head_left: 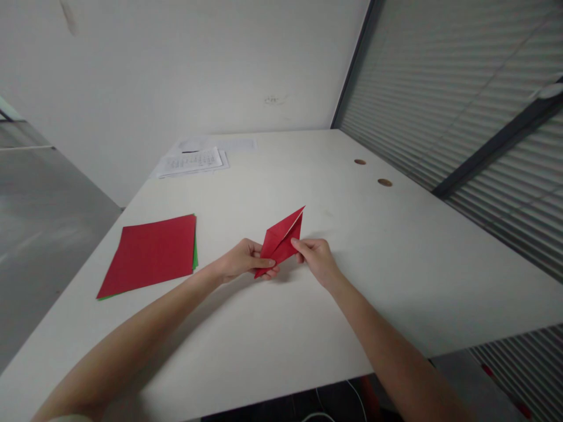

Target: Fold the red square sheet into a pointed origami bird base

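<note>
A folded piece of red origami paper [277, 235], kite-like in outline, is held just above the table between both hands. A pale line runs along its fold toward the pointed far tip. My left hand [248, 259] grips the lower left part, thumb on top and fingers underneath. On the right edge, my right hand [317, 259] pinches the paper between thumb and fingers. The fingers under the paper are partly hidden.
To the left lies a stack of red paper sheets [152, 252] with green edges showing beneath. Printed papers [193, 161] with a dark pen-like item lie at the back left of the white table [272, 334]. Two round holes pierce the tabletop near the blinds [440, 88].
</note>
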Demonstrator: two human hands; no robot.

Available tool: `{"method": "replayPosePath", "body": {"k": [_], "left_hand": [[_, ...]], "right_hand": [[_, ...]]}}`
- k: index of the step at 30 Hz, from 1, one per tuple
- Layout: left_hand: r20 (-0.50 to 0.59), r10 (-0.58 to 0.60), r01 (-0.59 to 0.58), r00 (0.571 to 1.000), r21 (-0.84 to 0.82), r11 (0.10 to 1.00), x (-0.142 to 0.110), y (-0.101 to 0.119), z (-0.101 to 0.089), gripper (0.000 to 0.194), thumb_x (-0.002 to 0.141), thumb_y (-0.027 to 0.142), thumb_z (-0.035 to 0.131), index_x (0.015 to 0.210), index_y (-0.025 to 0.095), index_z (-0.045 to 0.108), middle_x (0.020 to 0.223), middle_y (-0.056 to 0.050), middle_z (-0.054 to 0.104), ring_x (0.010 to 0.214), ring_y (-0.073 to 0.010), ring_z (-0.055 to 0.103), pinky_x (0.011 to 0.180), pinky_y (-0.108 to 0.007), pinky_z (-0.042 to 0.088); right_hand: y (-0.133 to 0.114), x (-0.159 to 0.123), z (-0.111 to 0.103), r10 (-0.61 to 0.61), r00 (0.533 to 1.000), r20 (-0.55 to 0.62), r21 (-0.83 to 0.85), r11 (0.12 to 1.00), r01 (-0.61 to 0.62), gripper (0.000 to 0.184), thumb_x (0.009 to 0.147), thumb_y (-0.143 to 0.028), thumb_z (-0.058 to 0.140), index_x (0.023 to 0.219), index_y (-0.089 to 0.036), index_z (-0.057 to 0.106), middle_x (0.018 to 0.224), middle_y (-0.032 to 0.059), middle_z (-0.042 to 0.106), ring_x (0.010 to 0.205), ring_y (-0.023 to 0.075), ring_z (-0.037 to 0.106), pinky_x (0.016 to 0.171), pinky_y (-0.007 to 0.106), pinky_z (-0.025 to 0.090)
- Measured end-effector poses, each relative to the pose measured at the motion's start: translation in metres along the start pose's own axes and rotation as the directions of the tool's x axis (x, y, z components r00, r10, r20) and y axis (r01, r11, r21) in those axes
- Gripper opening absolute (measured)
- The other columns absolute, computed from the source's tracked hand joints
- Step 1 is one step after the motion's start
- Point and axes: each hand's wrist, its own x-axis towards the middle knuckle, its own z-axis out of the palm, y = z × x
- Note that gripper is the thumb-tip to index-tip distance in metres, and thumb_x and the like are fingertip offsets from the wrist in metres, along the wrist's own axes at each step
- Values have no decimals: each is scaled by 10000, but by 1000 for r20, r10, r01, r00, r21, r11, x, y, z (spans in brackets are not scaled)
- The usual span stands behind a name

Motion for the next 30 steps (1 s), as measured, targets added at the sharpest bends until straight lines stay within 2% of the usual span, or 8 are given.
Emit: {"method": "replayPosePath", "body": {"k": [2, 5, 7, 11, 18, 22, 26, 30], "left_hand": [[2, 0, 0, 1000, 0, 1000, -1, 1, 1, 319, 655, 338, 853, 797, 80, 731, 781, -105, 742, 651, -133, 675, 640, -253, 551], [-9, 2, -2, 1000, 9, 1000, -1, 1, 2, 319, 661, 337, 849, 804, 78, 729, 784, -106, 743, 648, -133, 676, 635, -250, 549], [-10, 7, -7, 1000, 7, 1000, -1, -1, 3, 332, 660, 344, 849, 818, 77, 728, 792, -107, 744, 649, -138, 681, 631, -253, 550], [-20, 10, -10, 1000, -47, 999, 2, -6, 5, 376, 649, 375, 855, 840, 76, 731, 790, -105, 742, 652, -153, 694, 632, -270, 562], [-108, 22, -28, 994, -60, 998, 6, -11, 8, 426, 555, 419, 893, 738, 72, 726, 649, -71, 716, 530, -122, 649, 560, -245, 550], [-108, 47, -49, 993, -17, 999, 6, -11, 6, 440, 570, 448, 879, 711, 65, 716, 643, -78, 712, 520, -122, 641, 559, -251, 550], [-97, 68, -69, 993, -8, 998, 7, -12, 3, 478, 605, 435, 870, 860, 65, 707, 674, -79, 719, 530, -128, 654, 559, -248, 549], [-100, 95, -93, 990, 26, 995, 7, -13, 0, 632, 618, 407, 873, 1101, 79, 630, 650, -62, 712, 479, -130, 637, 497, -226, 511]], "right_hand": [[2, 0, 2, 10, 1000, 2, 36, 999, -10, 548, 726, -667, 620, 466, -194, 522, 467, -2, 499, 481, 115, 422, 516, 276, 337], [4, -1, 6, 45, 997, 68, 75, 996, -50, 545, 693, -689, 641, 507, -183, 562, 486, 0, 523, 475, 111, 437, 502, 269, 339], [4, -2, 8, 52, 994, 101, 33, 998, -56, 547, 688, -672, 660, 477, -181, 547, 464, -4, 509, 456, 101, 412, 488, 266, 318], [1, -5, 10, 33, 996, 88, -30, 999, -31, 568, 711, -660, 644, 424, -192, 497, 413, -18, 456, 427, 90, 359, 468, 268, 280], [2, -5, 9, 30, 989, 146, -32, 999, -26, 572, 745, -671, 605, 454, -182, 556, 464, 16, 548, 464, 107, 440, 513, 273, 347], [0, -5, 7, -5, 986, 167, -39, 999, 11, 592, 760, -683, 577, 444, -184, 540, 447, 4, 528, 457, 101, 435, 516, 267, 351], [1, -2, 4, 39, 989, 143, -18, 999, -37, 591, 754, -676, 589, 437, -180, 540, 444, 6, 526, 454, 97, 435, 516, 265, 351], [3, 3, -3, 100, 987, 126, 26, 994, -104, 521, 691, -656, 664, 525, -165, 611, 502, 8, 569, 482, 101, 454, 507, 259, 339]]}}
